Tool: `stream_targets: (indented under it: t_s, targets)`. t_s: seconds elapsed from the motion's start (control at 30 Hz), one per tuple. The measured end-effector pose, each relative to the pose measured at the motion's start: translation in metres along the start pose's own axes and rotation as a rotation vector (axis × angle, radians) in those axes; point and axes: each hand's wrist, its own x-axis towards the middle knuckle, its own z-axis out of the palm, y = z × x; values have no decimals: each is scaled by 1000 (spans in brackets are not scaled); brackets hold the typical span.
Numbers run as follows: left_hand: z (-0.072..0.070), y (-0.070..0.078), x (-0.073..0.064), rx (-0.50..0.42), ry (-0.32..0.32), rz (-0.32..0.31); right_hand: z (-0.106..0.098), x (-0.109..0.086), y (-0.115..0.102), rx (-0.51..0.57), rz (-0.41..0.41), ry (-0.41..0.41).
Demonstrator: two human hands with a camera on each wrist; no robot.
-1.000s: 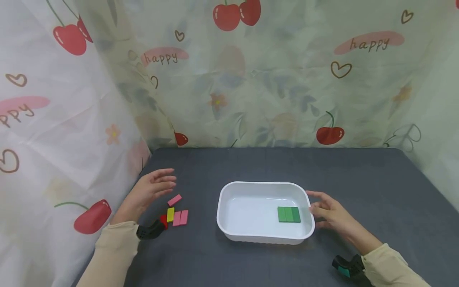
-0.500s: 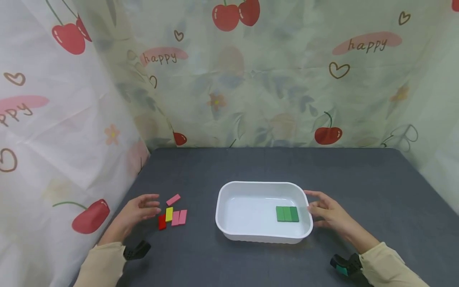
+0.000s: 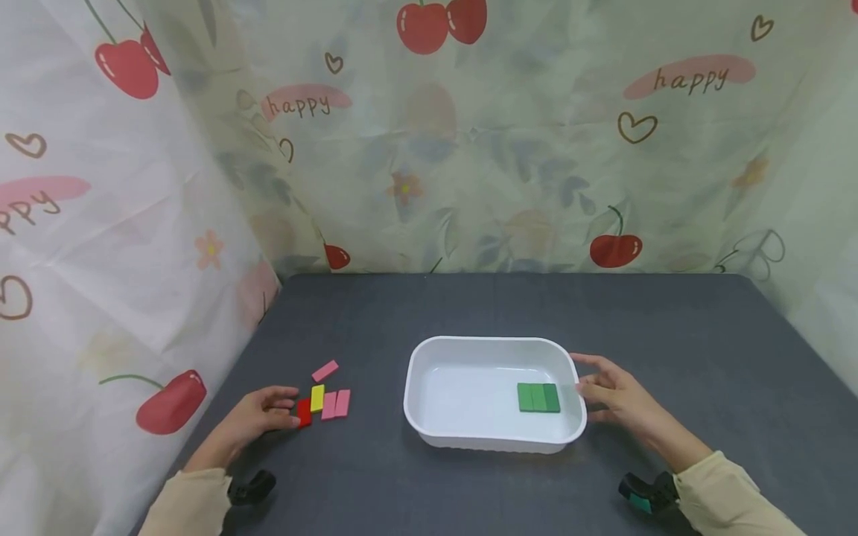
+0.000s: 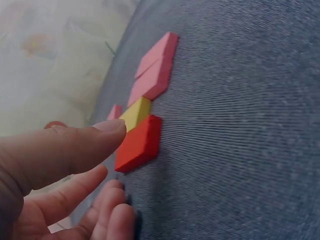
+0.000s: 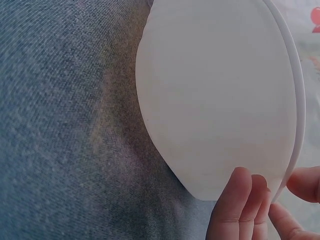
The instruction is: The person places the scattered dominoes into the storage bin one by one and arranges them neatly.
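Note:
My left hand is beside a red block on the left of the table, fingers loosely bent. In the left wrist view the thumb overlaps the corner of the red block, and the other fingers lie nearer the camera with nothing between them. A yellow block touches the red one. My right hand holds the right end of a white plastic tray, thumb over the rim and fingers along the outer wall. Three green blocks lie side by side inside the tray.
Two pink blocks lie together right of the yellow block, and another pink block lies aslant behind it. Dark grey cloth covers the table. A cherry-printed curtain hangs behind and to the left.
My left hand has come down and back toward me, then closer to the red block, which it partly hid before. My right hand and the tray have stayed in place.

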Motion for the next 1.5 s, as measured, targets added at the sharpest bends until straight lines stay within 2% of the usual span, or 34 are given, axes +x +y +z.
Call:
stream_targets:
  t_s: [0.43, 0.83, 1.03, 1.17, 1.23, 1.33, 1.5]
  targets:
    - [10, -2, 3, 48, 21, 66, 0, 0, 0, -2, 5, 5]
    - [16, 2, 3, 78, 85, 51, 1, -1, 0, -1, 16, 12]
    - [8, 11, 0, 118, 51, 33, 1, 0, -1, -8, 12, 16]
    - [-4, 22, -2, 134, 38, 43, 1, 1, 0, -4, 7, 14]
    - [-8, 31, -3, 132, 53, 66, 1, 1, 0, -1, 2, 11]
    - [-10, 51, -6, 114, 77, 115, -1, 1, 1, 4, -6, 11]
    - [-3, 90, -15, 32, 57, 215, -2, 1, 1, 2, -8, 11]
